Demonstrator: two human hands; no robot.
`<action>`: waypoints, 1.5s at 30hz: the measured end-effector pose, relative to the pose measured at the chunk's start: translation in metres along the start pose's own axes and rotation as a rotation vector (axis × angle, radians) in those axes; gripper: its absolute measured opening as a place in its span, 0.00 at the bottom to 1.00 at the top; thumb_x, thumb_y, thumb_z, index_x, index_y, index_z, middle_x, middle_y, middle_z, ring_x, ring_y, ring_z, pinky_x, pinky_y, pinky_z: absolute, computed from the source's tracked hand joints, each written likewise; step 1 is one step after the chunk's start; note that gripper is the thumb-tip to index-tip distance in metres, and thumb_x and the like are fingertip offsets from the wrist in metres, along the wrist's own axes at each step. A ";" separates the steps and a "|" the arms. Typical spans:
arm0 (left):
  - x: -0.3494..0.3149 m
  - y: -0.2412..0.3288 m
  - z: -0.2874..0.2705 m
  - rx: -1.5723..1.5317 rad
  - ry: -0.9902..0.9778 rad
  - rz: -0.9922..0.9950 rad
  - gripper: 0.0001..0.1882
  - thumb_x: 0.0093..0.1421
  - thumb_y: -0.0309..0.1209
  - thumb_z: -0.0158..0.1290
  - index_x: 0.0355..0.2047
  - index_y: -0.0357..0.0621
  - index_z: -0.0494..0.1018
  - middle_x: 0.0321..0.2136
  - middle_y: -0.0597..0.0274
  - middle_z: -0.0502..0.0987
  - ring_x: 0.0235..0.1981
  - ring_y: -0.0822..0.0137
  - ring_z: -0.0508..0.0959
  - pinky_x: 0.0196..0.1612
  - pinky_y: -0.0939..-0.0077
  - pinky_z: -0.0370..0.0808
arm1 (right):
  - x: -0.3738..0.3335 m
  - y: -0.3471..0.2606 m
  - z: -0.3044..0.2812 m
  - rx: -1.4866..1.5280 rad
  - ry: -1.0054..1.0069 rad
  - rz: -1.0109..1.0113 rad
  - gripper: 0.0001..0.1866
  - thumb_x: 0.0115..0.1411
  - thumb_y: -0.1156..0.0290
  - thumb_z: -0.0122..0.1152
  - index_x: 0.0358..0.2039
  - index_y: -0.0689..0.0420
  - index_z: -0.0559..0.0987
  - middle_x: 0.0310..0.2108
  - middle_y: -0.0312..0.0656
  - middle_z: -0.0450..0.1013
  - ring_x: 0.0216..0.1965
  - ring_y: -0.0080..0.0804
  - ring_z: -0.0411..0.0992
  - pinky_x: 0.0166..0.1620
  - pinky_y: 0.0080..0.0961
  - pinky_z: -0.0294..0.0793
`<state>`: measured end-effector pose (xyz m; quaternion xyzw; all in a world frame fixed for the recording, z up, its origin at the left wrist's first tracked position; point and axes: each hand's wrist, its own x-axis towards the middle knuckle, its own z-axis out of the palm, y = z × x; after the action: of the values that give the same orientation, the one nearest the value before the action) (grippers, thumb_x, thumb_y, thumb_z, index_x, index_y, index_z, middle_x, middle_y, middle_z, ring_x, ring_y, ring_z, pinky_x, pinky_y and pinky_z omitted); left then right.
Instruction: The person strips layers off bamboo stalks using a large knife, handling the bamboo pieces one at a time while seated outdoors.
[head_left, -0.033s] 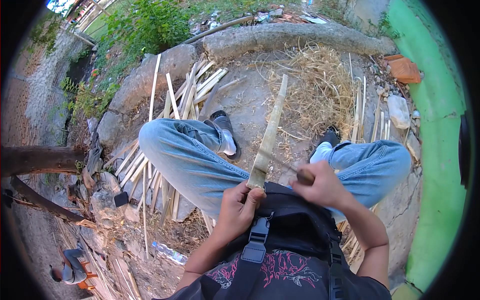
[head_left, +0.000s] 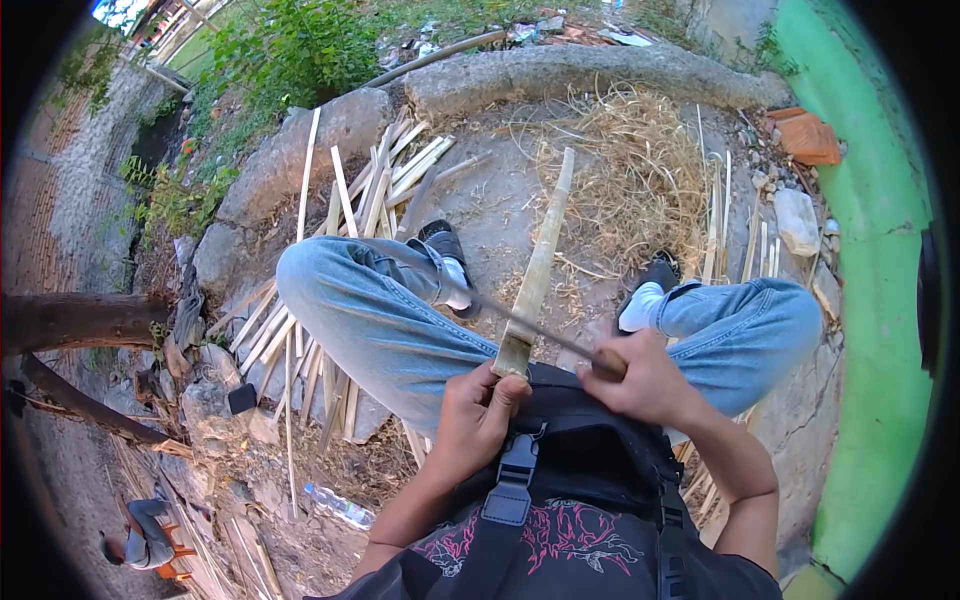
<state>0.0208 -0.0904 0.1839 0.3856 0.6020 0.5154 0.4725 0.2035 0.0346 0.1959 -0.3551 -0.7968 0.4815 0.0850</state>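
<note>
My left hand (head_left: 476,418) is closed on the near end of a long, pale bamboo strip (head_left: 545,240), thumb pressed on top. The strip points away from me between my knees and narrows toward its far end. My right hand (head_left: 648,382) grips the brown handle of a long, thin-bladed knife (head_left: 562,343). Its blade reaches leftward across the strip, close to the bamboo node just ahead of my left hand. Motion blurs the blade's far part, so I cannot tell whether it touches the strip.
Several split bamboo strips (head_left: 268,335) lie piled beyond and beside my left knee. A heap of curly shavings (head_left: 640,165) sits ahead, by my right foot. Farther off are a low concrete ledge (head_left: 590,78) and, rightward, a green wall (head_left: 870,260). A plastic bottle (head_left: 340,506) lies left; another person (head_left: 148,535) sits beyond.
The knife blade has swung up and left, now lying across the strip instead of blurred at its right side. My right hand has shifted slightly; my left hand and the strip stay nearly still.
</note>
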 end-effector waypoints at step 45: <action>0.006 0.036 -0.012 -0.068 0.181 0.008 0.16 0.67 0.36 0.43 0.32 0.34 0.73 0.19 0.63 0.73 0.14 0.80 0.66 0.16 0.88 0.59 | -0.012 0.046 -0.021 0.124 0.349 0.127 0.19 0.53 0.71 0.65 0.13 0.62 0.67 0.09 0.31 0.53 0.16 0.15 0.49 0.18 0.24 0.47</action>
<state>0.0071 -0.0812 0.2185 0.3236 0.6229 0.5703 0.4267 0.2443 0.0546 0.1713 -0.4767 -0.7147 0.4652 0.2132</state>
